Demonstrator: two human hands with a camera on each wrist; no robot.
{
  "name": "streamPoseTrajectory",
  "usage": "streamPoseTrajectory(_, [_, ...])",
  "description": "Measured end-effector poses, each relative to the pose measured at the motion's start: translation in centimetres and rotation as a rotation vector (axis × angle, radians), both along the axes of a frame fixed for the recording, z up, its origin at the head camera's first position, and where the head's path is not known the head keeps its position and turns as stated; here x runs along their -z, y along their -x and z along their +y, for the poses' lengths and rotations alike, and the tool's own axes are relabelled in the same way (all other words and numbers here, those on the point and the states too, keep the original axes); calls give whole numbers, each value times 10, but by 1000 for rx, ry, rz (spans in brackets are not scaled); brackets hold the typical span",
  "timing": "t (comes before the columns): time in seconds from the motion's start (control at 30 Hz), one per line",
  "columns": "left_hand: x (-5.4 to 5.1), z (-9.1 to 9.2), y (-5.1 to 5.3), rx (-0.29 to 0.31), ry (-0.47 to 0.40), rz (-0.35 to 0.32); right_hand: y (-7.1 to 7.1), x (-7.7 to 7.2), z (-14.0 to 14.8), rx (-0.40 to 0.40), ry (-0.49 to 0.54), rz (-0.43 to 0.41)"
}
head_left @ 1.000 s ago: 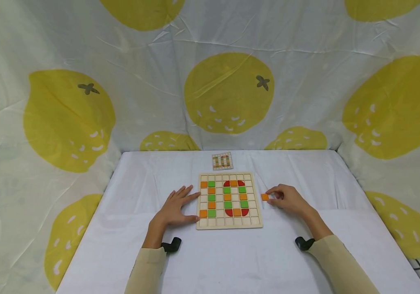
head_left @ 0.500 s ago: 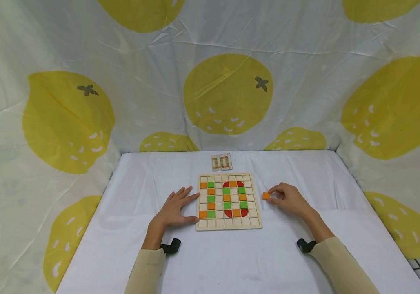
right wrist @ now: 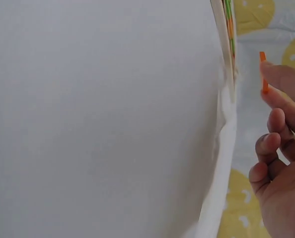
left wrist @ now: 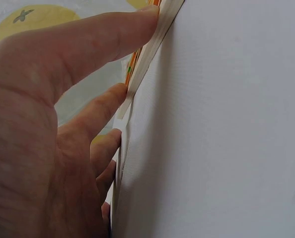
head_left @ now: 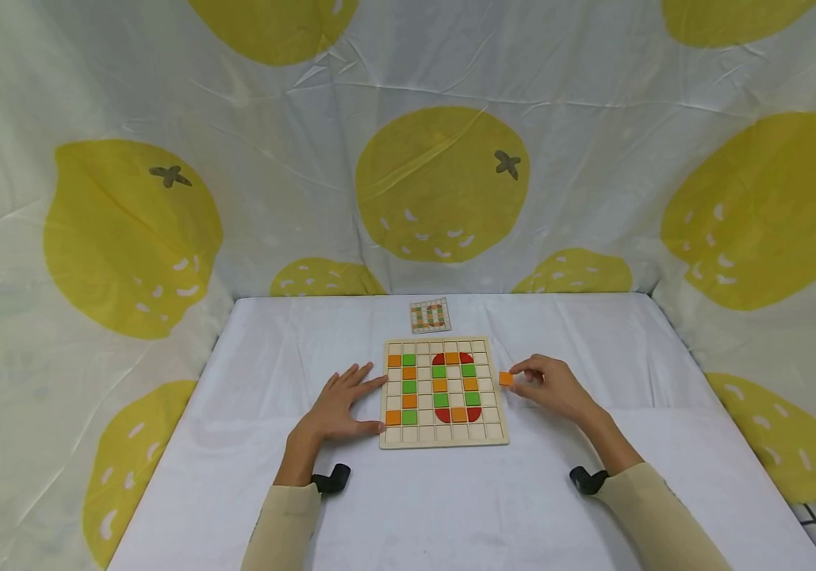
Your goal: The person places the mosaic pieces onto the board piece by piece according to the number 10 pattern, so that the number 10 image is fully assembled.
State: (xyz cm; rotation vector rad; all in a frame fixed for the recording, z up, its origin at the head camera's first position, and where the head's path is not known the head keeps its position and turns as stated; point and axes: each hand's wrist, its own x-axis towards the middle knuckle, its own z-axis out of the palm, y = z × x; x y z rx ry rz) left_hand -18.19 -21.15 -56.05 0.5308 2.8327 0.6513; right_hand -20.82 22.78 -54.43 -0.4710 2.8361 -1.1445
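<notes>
A pale wooden grid board (head_left: 425, 434) lies on the white table, with orange, green and red tiles set in it as the shape of a 10. My left hand (head_left: 336, 406) lies at the board's left edge, fingers spread; in the left wrist view the thumb (left wrist: 112, 34) touches the edge. Between thumb and forefinger my right hand (head_left: 553, 388) pinches an orange square tile (head_left: 506, 379), just off the board's right edge. The right wrist view shows that tile (right wrist: 263, 72) edge-on, above the table, the other fingers curled.
Behind the board lies a small pattern card (head_left: 430, 316) printed with a similar 10. White cloth with yellow lemons (head_left: 443, 182) hangs at the back and sides. The white tablecloth (head_left: 450, 507) spreads in front of the board.
My right hand first shifts slightly right, then left toward the board, carrying the orange tile. The left hand keeps its place at the board's edge.
</notes>
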Motion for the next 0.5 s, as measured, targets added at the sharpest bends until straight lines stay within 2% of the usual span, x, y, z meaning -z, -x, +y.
streamPoseTrajectory(0.23, [1,-1,0,0,-3,2,-4,-1,-20,-30,56,-1])
streamPoseTrajectory(0.5, [0,0,0,1,-3,-6,-8,-3,-49,-101,92,-13])
